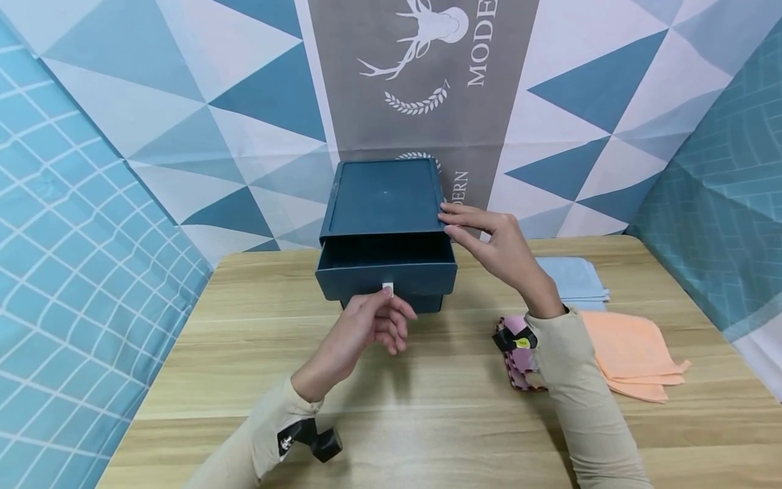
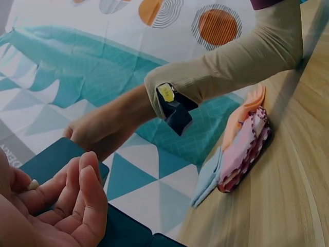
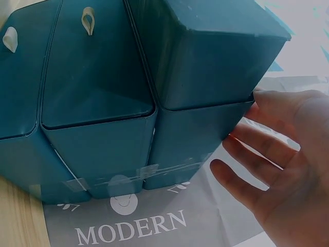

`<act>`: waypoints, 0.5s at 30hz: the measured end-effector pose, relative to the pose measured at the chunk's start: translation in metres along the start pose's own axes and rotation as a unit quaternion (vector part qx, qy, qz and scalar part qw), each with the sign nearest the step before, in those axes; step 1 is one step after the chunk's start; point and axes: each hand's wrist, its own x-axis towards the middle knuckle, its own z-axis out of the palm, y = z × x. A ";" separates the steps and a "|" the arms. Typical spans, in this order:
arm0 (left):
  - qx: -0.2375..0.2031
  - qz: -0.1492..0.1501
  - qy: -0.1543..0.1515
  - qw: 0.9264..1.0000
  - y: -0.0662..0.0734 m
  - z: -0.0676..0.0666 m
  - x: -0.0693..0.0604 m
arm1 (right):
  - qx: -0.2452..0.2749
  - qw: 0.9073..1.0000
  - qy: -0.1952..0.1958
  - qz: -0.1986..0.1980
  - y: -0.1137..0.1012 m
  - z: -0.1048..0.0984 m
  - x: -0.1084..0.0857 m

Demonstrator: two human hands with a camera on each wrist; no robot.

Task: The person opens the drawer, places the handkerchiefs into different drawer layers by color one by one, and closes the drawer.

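Two beige sleeves (image 1: 592, 407) come nearest to the head camera, each with a small black camera (image 1: 326, 445) at the wrist. From the left one reaches the left hand (image 1: 373, 326), which pinches a small white pull tab (image 1: 387, 285) between thumb and forefinger; its other fingers are loosely bent below. This tab sits at the middle of the front of a dark teal top drawer (image 1: 354, 280), so the drawer is directly ahead of the left hand, at its fingertips. It stands partway out of a dark teal box-shaped cabinet (image 1: 381, 197), and the visible part of its inside is dark.

At the right side of the cabinet, close to its front, is the right hand (image 1: 495, 238). Its fingers are rather straight and spread, and the fingertips touch the side edge without gripping it. The right wrist view shows two lower drawers (image 3: 95, 72), both pushed in, each with a pale loop (image 3: 88, 21) on its front.

On the wood-patterned tabletop (image 1: 244, 339), to the right of the cabinet, lie folded light blue cloths (image 1: 571, 278), peach-orange cloths (image 1: 635, 346) and a pink cloth with a dark, patterned border (image 1: 519, 360), partly hidden by the right sleeve. Behind the cabinet hangs a sheet with blue, grey and white triangles (image 1: 263, 88).
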 end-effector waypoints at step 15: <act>0.005 0.005 0.003 1.000 0.002 0.007 -0.006 | -0.012 1.000 0.001 -0.005 0.001 0.000 -0.001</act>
